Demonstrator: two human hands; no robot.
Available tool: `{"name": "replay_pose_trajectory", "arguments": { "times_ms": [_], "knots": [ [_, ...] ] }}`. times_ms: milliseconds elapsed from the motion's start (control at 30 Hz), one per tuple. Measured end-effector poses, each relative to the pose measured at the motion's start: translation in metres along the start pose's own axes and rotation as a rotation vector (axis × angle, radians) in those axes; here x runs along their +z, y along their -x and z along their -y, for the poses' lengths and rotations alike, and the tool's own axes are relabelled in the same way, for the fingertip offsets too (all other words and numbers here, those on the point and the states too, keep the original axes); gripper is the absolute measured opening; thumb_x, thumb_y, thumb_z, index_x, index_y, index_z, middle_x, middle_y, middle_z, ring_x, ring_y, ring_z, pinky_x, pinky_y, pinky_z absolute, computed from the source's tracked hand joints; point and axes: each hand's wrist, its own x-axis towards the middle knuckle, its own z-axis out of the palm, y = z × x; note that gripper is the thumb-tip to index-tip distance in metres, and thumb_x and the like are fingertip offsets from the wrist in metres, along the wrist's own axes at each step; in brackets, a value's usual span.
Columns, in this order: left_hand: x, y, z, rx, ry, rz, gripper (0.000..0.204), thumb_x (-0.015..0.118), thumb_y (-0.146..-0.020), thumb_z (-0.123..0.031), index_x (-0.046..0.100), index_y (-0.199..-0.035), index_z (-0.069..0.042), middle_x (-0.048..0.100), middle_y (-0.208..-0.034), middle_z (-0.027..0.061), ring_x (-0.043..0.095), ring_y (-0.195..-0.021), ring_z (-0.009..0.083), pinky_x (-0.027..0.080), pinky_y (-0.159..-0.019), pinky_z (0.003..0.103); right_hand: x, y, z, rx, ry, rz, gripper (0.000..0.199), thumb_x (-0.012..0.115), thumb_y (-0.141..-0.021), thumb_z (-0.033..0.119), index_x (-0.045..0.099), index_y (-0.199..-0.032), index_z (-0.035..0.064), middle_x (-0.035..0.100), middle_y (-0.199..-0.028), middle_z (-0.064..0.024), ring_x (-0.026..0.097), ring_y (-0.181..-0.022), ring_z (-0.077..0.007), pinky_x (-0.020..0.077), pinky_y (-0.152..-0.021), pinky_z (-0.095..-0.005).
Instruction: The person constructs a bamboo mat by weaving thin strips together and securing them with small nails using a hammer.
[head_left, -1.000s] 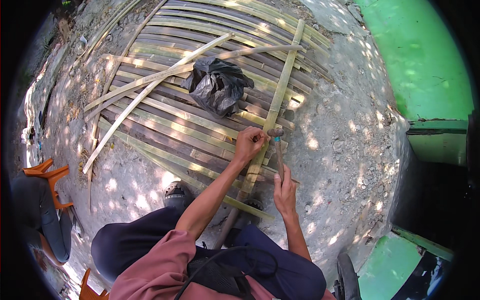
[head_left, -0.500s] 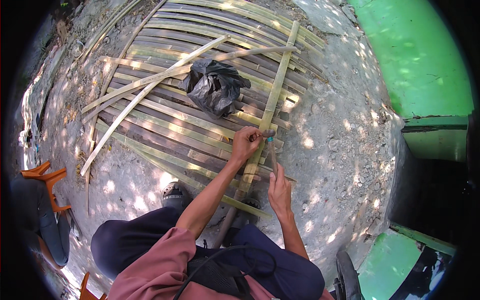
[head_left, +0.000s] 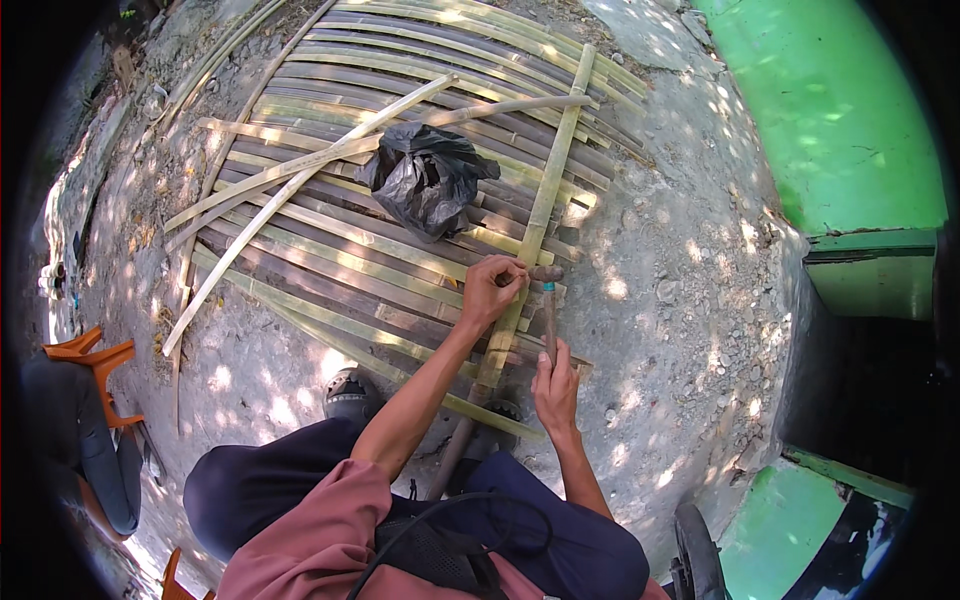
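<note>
My right hand (head_left: 556,392) is closed round the wooden handle of a hammer (head_left: 550,315) that has a blue-green band below its head. The hammer's head lies just right of my left fingertips, over a long bamboo strip (head_left: 548,190). That strip runs crosswise on a panel of bamboo slats (head_left: 400,268). With thumb and fingers pinched together, my left hand (head_left: 490,290) rests at the strip. Whatever is between those fingers is too small to make out. A crumpled black plastic bag (head_left: 425,185) sits on the slats beyond my left hand.
Loose bamboo strips (head_left: 300,178) cross each other on the slats at the left. A green wall (head_left: 830,120) stands on the right beyond rough concrete ground. Another person's leg (head_left: 95,440) and an orange plastic chair (head_left: 100,365) are at the left edge.
The hammer's head has shifted slightly to the right, and my right hand has moved a little nearer to me. My left hand stays pinched at the strip.
</note>
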Motion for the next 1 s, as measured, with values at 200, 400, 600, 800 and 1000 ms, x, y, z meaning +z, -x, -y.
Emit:
{"name": "replay_pose_trajectory", "arguments": {
  "times_ms": [200, 400, 600, 800, 1000],
  "knots": [
    [-0.008, -0.001, 0.005, 0.033, -0.038, 0.020, 0.023, 0.079, -0.088, 0.003, 0.085, -0.108, -0.004, 0.081, -0.088, 0.0062, 0.070, -0.076, 0.0167, 0.056, -0.070, 0.031, 0.001, -0.008, -0.003, 0.099, -0.192, -0.061, 0.033, 0.048, -0.116, 0.019, 0.057, -0.142, 0.0007, 0.056, -0.071, -0.0054, 0.054, -0.056, -0.0129, 0.0449, -0.054, -0.0347],
    [0.000, 0.000, -0.012, 0.152, -0.131, 0.095, 0.029, 0.073, -0.095, 0.005, 0.085, -0.119, -0.007, 0.084, -0.096, 0.0062, 0.069, -0.079, 0.0170, 0.055, -0.071, 0.032, -0.005, -0.007, -0.011, 0.101, -0.177, -0.044, 0.034, 0.048, -0.116, 0.019, 0.058, -0.142, -0.0005, 0.057, -0.071, -0.0056, 0.055, -0.056, -0.0134, 0.0449, -0.053, -0.0343],
    [-0.002, 0.000, -0.016, -0.017, -0.079, 0.075, 0.020, 0.075, -0.096, 0.000, 0.084, -0.114, -0.006, 0.080, -0.096, 0.0058, 0.067, -0.077, 0.0142, 0.051, -0.068, 0.030, 0.000, -0.006, -0.010, 0.082, -0.188, -0.030, 0.036, 0.049, -0.115, 0.020, 0.059, -0.141, -0.0025, 0.059, -0.070, -0.0071, 0.057, -0.055, -0.0150, 0.0452, -0.053, -0.0360],
    [-0.005, 0.000, -0.014, -0.068, 0.001, 0.082, 0.013, 0.081, -0.094, -0.002, 0.085, -0.106, -0.006, 0.076, -0.091, 0.0031, 0.065, -0.077, 0.0109, 0.047, -0.065, 0.028, -0.002, -0.006, -0.010, 0.067, -0.176, -0.033, 0.038, 0.050, -0.114, 0.021, 0.059, -0.142, -0.0026, 0.058, -0.067, -0.0074, 0.058, -0.054, -0.0163, 0.0454, -0.054, -0.0369],
    [-0.011, -0.006, -0.009, 0.016, -0.019, 0.121, 0.011, 0.081, -0.093, -0.002, 0.085, -0.103, -0.005, 0.076, -0.092, 0.0044, 0.065, -0.078, 0.0129, 0.048, -0.068, 0.029, -0.002, -0.006, -0.006, 0.074, -0.195, -0.022, 0.037, 0.050, -0.114, 0.020, 0.059, -0.142, -0.0029, 0.060, -0.070, -0.0089, 0.059, -0.055, -0.0167, 0.0462, -0.054, -0.0368]
  ]
}}
